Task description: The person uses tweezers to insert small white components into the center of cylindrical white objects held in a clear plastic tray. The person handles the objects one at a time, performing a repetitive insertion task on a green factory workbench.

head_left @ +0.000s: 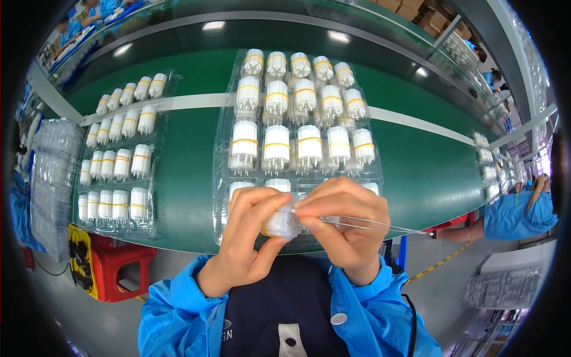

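My left hand [242, 238] is closed around a white cylinder [277, 225] with translucent plastic at its right end, held tilted above the near edge of the clear plastic tray [223, 172]. In my right hand [351, 223], thumb and fingers pinch a pair of long thin metal tweezers [392, 226]. Their joined end sticks out to the right, while the tips are hidden at the fingers, against the cylinder's translucent end. Rows of similar white cylinders [309, 143] with yellow bands and metal pins stand in the tray behind my hands. Both hands partly cover its nearest row.
A second tray of banded white cylinders [122, 162] lies to the left on the green belt [184, 154]. Stacked clear trays [53, 178] and a red stool [122, 268] are at the left. Co-workers in blue [517, 214] appear at the right and far left.
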A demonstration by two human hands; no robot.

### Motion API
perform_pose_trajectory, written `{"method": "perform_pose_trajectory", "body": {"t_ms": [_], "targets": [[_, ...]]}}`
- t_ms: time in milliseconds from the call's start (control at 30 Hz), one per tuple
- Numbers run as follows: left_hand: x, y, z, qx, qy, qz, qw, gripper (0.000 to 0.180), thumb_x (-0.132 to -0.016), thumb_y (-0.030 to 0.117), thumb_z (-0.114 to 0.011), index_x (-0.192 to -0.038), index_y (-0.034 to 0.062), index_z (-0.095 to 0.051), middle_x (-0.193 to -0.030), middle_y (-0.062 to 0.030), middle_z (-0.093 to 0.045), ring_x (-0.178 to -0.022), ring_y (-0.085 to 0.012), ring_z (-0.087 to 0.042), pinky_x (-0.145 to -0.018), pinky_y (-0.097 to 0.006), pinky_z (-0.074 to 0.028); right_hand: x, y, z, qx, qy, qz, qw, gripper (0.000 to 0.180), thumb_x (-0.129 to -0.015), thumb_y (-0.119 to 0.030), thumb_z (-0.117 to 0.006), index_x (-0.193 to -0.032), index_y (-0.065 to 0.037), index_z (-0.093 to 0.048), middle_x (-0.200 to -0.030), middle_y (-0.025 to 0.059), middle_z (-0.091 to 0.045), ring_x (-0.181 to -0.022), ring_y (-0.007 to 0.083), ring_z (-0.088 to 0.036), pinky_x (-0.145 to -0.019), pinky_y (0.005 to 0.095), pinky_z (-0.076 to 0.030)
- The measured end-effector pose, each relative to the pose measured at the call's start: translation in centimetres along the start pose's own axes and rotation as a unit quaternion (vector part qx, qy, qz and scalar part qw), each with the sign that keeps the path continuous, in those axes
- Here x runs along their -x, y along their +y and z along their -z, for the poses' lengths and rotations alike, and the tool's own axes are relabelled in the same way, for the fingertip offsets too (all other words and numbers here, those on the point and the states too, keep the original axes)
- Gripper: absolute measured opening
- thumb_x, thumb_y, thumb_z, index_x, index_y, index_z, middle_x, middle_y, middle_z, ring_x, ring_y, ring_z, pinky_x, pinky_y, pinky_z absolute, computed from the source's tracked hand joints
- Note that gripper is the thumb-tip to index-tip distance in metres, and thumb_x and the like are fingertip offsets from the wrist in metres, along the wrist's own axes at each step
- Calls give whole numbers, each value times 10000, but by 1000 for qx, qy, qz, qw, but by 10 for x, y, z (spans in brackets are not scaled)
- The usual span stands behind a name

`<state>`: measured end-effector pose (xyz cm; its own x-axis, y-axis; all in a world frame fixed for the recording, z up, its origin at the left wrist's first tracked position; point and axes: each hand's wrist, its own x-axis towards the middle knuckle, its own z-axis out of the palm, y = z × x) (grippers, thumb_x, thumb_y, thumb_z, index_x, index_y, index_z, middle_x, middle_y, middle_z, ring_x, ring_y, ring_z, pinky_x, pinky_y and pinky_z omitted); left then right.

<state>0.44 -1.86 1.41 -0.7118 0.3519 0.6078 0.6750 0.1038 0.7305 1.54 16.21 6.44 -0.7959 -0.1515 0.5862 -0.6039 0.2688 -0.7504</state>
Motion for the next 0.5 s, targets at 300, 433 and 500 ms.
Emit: {"method": "perform_pose_trajectory", "body": {"t_ms": [300,433,500], "targets": [[1,-12,-6,-16,16,-22,1000,717,-714,-99,-697,-1333,12,-354,-1194,-217,-540,-1044,-288,-584,-903,-360,-475,15,-4,-8,-102,53,-26,993,146,-794,-18,-712,-935,19,-709,-873,147,-688,-809,229,-661,-701,320,-527],[5,-4,-8,52,-12,20,998,723,-725,-118,-655,-1358,-5,-325,-1206,-207,-476,-1072,-266,-540,-909,-350,-463,21,-1,-17,-128,132,-74,980,146,-810,-20,-703,-948,25,-687,-899,174,-686,-826,223,-659,-721,311,-525],[5,-1,-7,42,-26,32,998,686,-723,-126,-641,-1341,-21,-364,-1205,-201,-446,-1079,-263,-518,-908,-345,-458,23,1,-15,-142,126,-65,980,147,-821,-14,-694,-958,37,-680,-906,172,-687,-824,224,-660,-722,310,-527]]}}
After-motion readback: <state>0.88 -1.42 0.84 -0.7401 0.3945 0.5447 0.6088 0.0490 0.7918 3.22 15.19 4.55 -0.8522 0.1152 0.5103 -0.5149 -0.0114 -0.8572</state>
